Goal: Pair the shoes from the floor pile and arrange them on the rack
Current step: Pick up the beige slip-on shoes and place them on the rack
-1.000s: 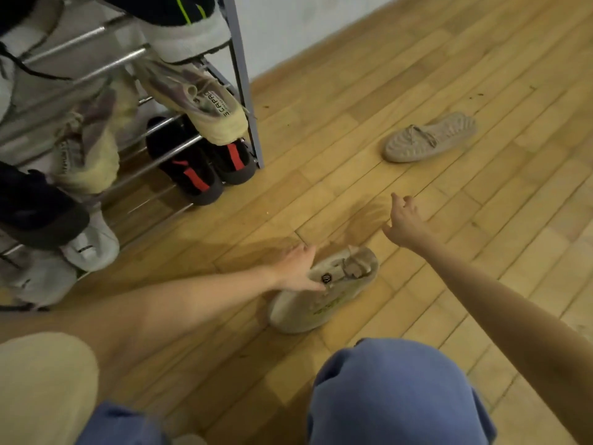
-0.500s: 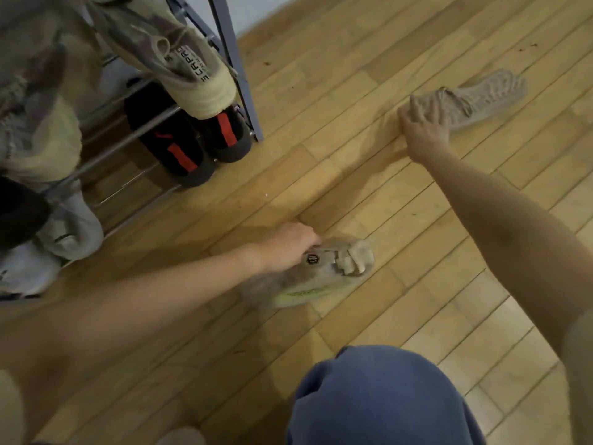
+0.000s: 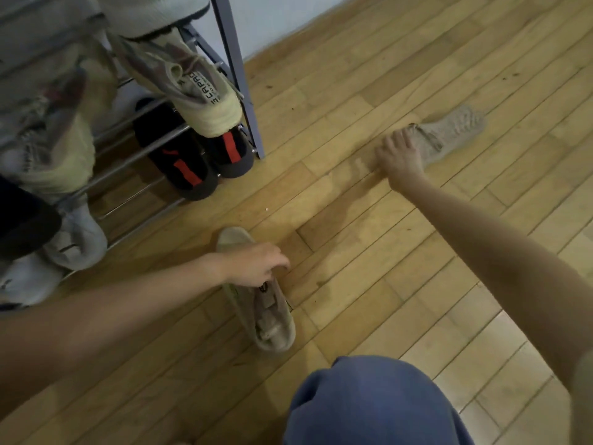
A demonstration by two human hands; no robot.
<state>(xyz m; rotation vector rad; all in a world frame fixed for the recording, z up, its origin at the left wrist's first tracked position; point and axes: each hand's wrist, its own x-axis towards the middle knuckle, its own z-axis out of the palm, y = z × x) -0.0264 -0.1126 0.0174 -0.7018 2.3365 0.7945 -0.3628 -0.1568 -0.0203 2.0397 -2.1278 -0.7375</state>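
Two matching beige shoes are on the wooden floor. My left hand (image 3: pixel 256 264) grips the near beige shoe (image 3: pixel 266 316) by its collar; the shoe is turned with its toe toward me. Far to the right, my right hand (image 3: pixel 399 155) grips the heel end of the far beige shoe (image 3: pixel 449 133), which lies blurred on the floor. The metal shoe rack (image 3: pixel 236 72) stands at the upper left, with several shoes on its bars.
On the rack sit cream lettered sneakers (image 3: pixel 192 91), black shoes with red stripes (image 3: pixel 189 165) on the lowest bars, and grey-white shoes (image 3: pixel 77 239) at the left. My blue-clad knee (image 3: pixel 369 403) fills the bottom middle. A white wall (image 3: pixel 272 17) runs behind.
My right hand reached out to the far beige shoe and took hold of it, dragging it leftward. My left hand swung the near shoe round, its toe now pointing at me.
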